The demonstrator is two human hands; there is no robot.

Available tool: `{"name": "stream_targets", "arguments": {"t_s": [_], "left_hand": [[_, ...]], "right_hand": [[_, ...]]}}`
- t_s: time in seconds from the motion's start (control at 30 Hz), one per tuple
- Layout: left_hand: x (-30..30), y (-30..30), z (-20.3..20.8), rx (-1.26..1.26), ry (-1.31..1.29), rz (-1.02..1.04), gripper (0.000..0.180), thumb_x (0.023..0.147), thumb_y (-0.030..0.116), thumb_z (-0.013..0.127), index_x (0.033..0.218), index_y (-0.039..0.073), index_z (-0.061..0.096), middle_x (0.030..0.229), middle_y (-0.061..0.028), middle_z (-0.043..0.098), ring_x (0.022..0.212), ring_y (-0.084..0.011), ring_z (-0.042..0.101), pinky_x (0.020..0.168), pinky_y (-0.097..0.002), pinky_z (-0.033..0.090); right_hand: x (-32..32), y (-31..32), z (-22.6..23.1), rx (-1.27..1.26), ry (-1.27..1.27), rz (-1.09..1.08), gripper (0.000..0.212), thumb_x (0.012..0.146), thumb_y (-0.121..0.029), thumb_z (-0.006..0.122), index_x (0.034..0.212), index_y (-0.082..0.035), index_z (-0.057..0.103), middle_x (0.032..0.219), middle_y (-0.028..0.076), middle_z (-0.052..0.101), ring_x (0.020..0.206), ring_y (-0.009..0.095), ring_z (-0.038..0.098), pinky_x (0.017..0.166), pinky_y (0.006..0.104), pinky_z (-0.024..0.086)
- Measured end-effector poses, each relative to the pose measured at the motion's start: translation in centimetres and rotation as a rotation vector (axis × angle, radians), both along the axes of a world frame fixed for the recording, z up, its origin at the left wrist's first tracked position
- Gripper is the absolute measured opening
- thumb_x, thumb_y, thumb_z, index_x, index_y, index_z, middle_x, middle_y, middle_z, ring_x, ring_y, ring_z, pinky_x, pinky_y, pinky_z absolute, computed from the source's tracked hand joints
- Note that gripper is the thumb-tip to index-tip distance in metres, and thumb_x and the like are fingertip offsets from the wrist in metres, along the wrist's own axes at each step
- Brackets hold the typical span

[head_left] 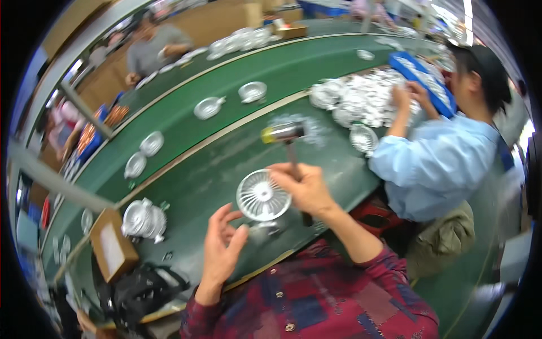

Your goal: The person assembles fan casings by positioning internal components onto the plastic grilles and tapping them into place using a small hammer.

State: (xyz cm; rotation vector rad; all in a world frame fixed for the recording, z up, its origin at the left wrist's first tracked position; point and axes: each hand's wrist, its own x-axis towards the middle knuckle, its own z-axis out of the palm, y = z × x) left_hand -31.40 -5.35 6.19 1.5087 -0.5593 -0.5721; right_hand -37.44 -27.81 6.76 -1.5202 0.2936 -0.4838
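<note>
The white fan part is sitting between the person's two hands over the green workbench, its ribbed round face pointing upward and its small mount pointing toward the wearer; whether it is resting on the surface or being held above it, I cannot tell. The right hand is closing around the handle of a hammer just right of the fan part, with thumb and forefinger lying over the fan part's upper right rim. The hammer's head is standing beyond the fan part, its yellow face pointing left. The left hand is hovering just left of the fan part, fingers loosely curling with nothing in their grasp; whether a fingertip is touching the rim, I cannot tell.

Left of the fan part, a cluster of similar white parts is standing beside an open cardboard box, and a black bag is lying nearer the wearer. Beyond the fan part, a green conveyor belt is carrying several more white parts. To the fan part's far right, a large white pile is covering the bench, and a co-worker in a light blue shirt is holding both hands over it near a blue tray
</note>
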Motion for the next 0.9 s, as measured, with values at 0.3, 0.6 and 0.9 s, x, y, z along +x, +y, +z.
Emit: {"name": "stream_targets", "arguments": {"t_s": [0.3, 0.6, 0.9], "left_hand": [[2.2, -0.6, -0.1, -0.159, 0.537, -0.108, 0.054, 0.099, 0.029, 0.054, 0.137, -0.005, 0.035, 0.114, -0.0214, 0.061, 0.066, -0.0157, 0.062, 0.05, -0.0255, 0.051], [2.3, -2.4, -1.2, -0.318, 0.726, -0.172, 0.041, 0.102, 0.029, 0.048, 0.129, -0.001, 0.044, 0.113, -0.0238, 0.062, 0.067, -0.0164, 0.062, 0.052, -0.0274, 0.053], [2.4, -3.1, -2.0, -0.397, 0.798, -0.072, 0.031, 0.1, 0.021, 0.053, 0.121, -0.001, 0.049, 0.104, -0.0211, 0.065, 0.064, -0.0136, 0.059, 0.051, -0.0266, 0.05]], "right_hand": [[5.1, -0.6, -1.1, 0.224, 0.091, 0.198, 0.024, 0.093, -0.012, 0.065, 0.108, 0.007, 0.064, 0.084, 0.007, 0.068, 0.064, 0.007, 0.062, 0.05, 0.0219, 0.048], [7.2, 0.0, 1.3, -0.311, 0.159, 0.208, 0.03, 0.086, -0.023, 0.073, 0.095, 0.005, 0.07, 0.07, 0.001, 0.062, 0.061, 0.006, 0.054, 0.052, 0.0232, 0.04], [8.6, 1.1, 3.3, -0.48, 0.361, 0.221, 0.035, 0.086, -0.026, 0.073, 0.098, 0.006, 0.069, 0.067, -0.001, 0.058, 0.063, 0.007, 0.05, 0.056, 0.0259, 0.041]]}}
